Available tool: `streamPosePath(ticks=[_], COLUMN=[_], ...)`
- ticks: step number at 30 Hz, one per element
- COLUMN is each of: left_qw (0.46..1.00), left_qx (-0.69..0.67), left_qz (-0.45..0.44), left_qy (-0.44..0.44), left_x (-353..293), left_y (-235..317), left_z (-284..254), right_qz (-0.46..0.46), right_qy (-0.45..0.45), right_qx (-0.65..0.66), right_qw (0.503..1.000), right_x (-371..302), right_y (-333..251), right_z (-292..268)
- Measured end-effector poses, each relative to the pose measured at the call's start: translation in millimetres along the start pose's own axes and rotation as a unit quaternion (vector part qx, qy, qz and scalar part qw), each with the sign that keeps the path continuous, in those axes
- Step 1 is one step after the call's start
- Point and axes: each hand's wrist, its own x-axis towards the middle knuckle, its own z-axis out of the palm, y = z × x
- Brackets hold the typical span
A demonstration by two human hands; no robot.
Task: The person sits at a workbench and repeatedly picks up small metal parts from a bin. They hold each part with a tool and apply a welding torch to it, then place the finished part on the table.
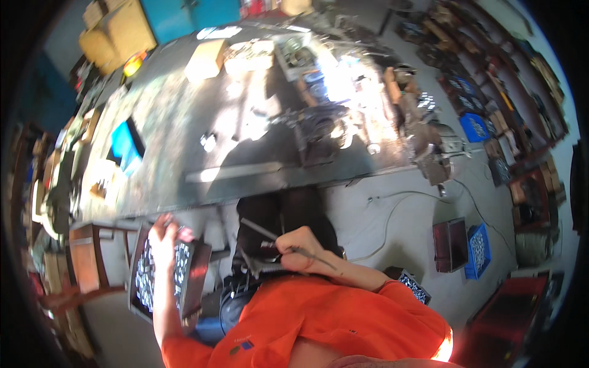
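My left hand (164, 232) is at the far edge of a dark bin (200, 270) filled with small shiny metal pieces. Its fingers curl over the rim, and the forearm crosses above the contents. Over my lap, my right hand (299, 248) is closed around a thin grey metal rod (259, 229). The rod's end sticks out to the upper left; a dark thin length (316, 257) also shows across the wrist. Just below that hand lies a greyish metal piece (264, 266), too blurred to name.
Ahead stands a worn workbench (165, 159) with a dark machine fixture (319, 135), a blue box (126, 147) and a flat metal strip (236, 172). A wooden stool (84, 257) is at left. A red-brown bin (450, 245), a blue crate (477, 251) and a cable (386, 227) lie on the right-hand floor.
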Motion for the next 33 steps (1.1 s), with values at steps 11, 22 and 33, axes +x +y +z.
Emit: streamPosePath(ticks=[11,22,33], left_qw=[0.875,0.919,0.911], left_qx=[-0.234,-0.048,-0.054], left_qz=[-0.243,-0.143,-0.107], left_qy=[-0.349,-0.365,-0.395], left_x=[-56.0,-58.8,-50.9], left_y=[-12.2,-12.2,-3.4], left_z=[96.0,104.9,96.6], right_qz=[0.020,-0.042,0.047], right_qy=[0.015,0.008,0.016], right_qx=[-0.002,-0.100,0.001], right_qw=[1.000,0.994,0.999], right_x=[1.4,11.2,9.0], right_y=[7.9,20.2,23.4], right_z=[5.4,9.3,16.0])
